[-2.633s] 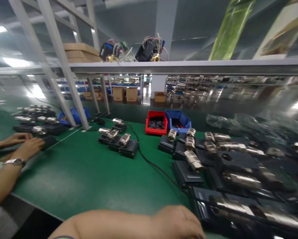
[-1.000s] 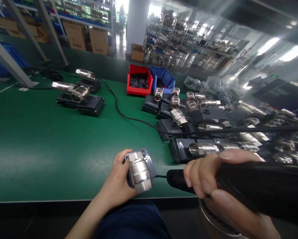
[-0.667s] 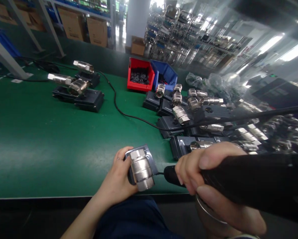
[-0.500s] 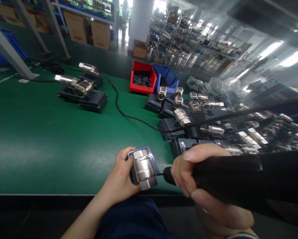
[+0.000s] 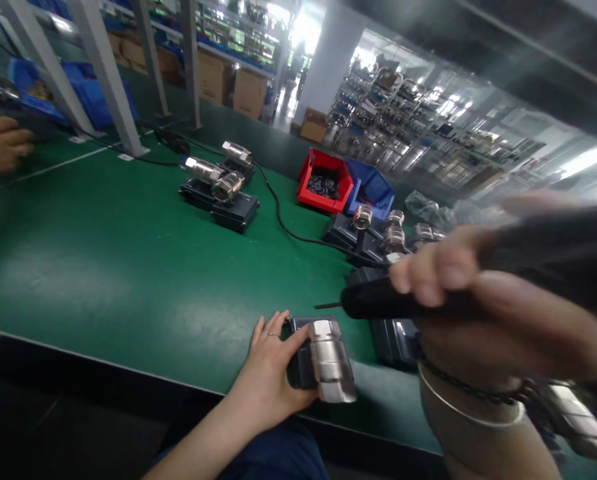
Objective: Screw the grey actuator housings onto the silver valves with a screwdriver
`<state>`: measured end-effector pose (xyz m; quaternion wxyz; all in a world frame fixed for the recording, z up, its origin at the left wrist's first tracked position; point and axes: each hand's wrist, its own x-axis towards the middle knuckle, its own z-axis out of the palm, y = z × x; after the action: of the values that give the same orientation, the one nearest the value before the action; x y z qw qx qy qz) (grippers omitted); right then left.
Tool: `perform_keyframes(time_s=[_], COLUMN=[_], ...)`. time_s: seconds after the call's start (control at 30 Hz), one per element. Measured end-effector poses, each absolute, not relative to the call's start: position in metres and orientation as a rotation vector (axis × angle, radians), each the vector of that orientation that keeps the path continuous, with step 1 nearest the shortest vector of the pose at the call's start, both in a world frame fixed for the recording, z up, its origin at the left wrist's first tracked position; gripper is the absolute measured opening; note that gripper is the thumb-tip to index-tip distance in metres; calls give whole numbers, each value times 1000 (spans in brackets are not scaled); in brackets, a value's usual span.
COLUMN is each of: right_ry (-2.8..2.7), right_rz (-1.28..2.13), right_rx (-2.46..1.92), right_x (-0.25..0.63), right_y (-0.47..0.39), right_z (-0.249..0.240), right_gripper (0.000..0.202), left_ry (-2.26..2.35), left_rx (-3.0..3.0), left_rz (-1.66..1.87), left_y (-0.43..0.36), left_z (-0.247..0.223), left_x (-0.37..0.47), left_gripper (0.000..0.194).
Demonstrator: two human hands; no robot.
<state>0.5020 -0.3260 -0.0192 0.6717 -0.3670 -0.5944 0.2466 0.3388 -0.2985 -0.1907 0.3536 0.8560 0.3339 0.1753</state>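
My left hand (image 5: 273, 363) is wrapped round a black box with a silver metal valve body (image 5: 330, 363) on top, a motorised ball valve by its look, near the front edge of the green bench. In my right hand (image 5: 458, 280) is a black electric screwdriver (image 5: 378, 301), its thin bit pointing left. The bit's tip is above and apart from the valve. Motion blurs the right hand and the back of the tool.
Three similar valves (image 5: 223, 190) stand farther back on the bench (image 5: 128, 267). A red bin (image 5: 323, 180) of small dark parts adjoins a blue bin (image 5: 371, 190). More valves crowd the right side, partly behind my right arm. Another person's hand (image 5: 1, 147) appears at far left.
The screwdriver has lifted away from the side of the valve, its bit now above it. My left hand still holds the valve. The view has swung left, bringing another person's hand into sight.
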Motion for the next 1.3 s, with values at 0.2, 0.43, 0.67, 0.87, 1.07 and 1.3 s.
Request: perform_keyframes(time_s=[0.2,0.43,0.67,0.87,1.07,1.3], right_ry=[-1348,-1317,-1307,-1345,-1499,-1396], right_rz=[850,888,917,997,1074,954], right_rx=[-770,-815,-783,-766,-643,-619], right_x=[468,473,472,471,474,476], right_y=[-270,-271,-272,-271,-269,-274], right_z=[-58,-61,-61,-61,-75,-54], right_gripper=[37,35,30,26,34,35], left_ry=[848,802,787,816,814,757], left_rx=[2166,2159,2158,2158,2177,2279], left_rz=[438,437,438,420,505,425], left_y=[-295,-299,-297,-298,-300,-290], left_z=[-190,-193,-191,-188,-190,-194], left_x=[336,337,338,337,337,335], left_gripper=[83,84,82,79,80,96])
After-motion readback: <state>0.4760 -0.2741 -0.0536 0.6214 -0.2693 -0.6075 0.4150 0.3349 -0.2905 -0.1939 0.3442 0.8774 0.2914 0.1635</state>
